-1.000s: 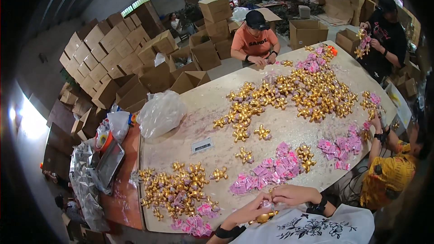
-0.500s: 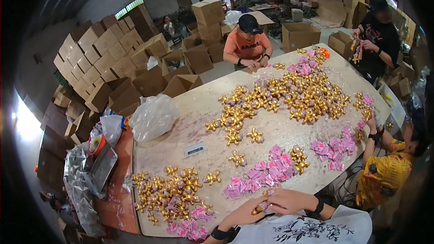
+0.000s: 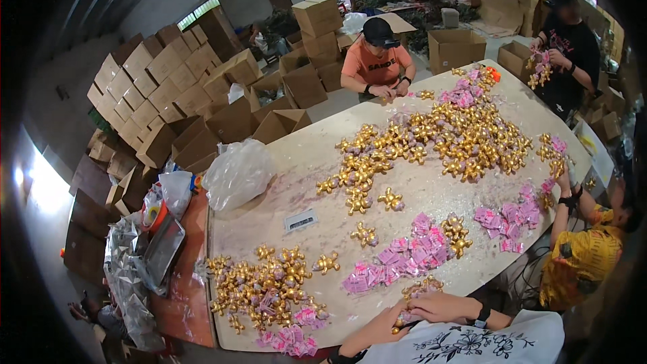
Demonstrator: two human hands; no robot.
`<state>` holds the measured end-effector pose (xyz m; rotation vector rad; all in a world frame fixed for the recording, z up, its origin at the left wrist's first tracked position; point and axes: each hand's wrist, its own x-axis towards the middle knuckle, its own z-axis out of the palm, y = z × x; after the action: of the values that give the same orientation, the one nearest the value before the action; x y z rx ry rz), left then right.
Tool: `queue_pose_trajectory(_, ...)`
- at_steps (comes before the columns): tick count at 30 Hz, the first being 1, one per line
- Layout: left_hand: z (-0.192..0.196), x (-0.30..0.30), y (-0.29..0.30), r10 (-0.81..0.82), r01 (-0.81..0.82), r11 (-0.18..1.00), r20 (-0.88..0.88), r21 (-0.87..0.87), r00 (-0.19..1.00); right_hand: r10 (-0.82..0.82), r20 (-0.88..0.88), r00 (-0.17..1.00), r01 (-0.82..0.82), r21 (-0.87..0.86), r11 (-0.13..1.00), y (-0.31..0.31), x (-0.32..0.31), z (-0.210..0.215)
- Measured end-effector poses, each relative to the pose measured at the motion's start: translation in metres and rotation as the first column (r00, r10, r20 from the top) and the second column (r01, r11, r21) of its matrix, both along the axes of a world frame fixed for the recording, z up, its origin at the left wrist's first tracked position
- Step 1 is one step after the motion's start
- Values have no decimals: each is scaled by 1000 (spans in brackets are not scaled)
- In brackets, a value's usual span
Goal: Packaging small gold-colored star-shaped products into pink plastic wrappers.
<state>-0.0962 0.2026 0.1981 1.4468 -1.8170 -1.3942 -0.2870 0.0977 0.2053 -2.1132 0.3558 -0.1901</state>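
Note:
At the near edge of the table my hands meet over a shiny gold bear-shaped ornament (image 3: 402, 319). My left hand (image 3: 383, 324) is closed around it from the left. From the right, my right hand (image 3: 441, 307) bends its fingers down onto the same ornament, and they partly cover it. Just beyond the knuckles lie a few more gold bears (image 3: 423, 286). A spread of pink printed packets (image 3: 402, 256) lies past them, with a small gold cluster (image 3: 457, 234) at its right end. Left of my hands sits a gold bear heap (image 3: 259, 286), with pink packets (image 3: 291, 340) at its near side.
A larger gold heap (image 3: 438, 138) covers the table's far half. A clear plastic bag (image 3: 237, 174) lies at the left edge, near a small white-framed object (image 3: 300, 220). Co-workers in orange (image 3: 377, 61), black (image 3: 573, 54) and yellow (image 3: 579, 263) handle pieces around the table. Cartons (image 3: 162, 81) are stacked behind.
The whole view has shifted slightly. My hands have turned a little around the gold bear, and the bears beyond my right hand show more.

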Motion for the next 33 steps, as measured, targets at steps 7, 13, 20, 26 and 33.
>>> queue_pose_trajectory(7, 13, -7, 5, -13, 10, 999, 62, 50, 998, 91, -7, 996, -91, -153, 984, 3, -4, -13)
queue_pose_trajectory(13, 14, -11, 15, 46, -37, 997, 135, -74, 990, 142, -153, 978, -182, -288, 940, 11, -2, 6)
queue_pose_trajectory(20, 31, -19, 12, 131, -86, 981, 275, -172, 952, -120, -21, 992, 120, -33, 992, 9, -5, 16)
queue_pose_trajectory(26, 31, -22, 10, 90, -57, 981, 180, -183, 979, -197, 47, 979, 188, 163, 969, 22, -12, -10)
queue_pose_trajectory(33, 33, -24, 14, 84, -55, 978, 141, -199, 986, -188, -21, 982, 170, 539, 825, 31, -12, -15)
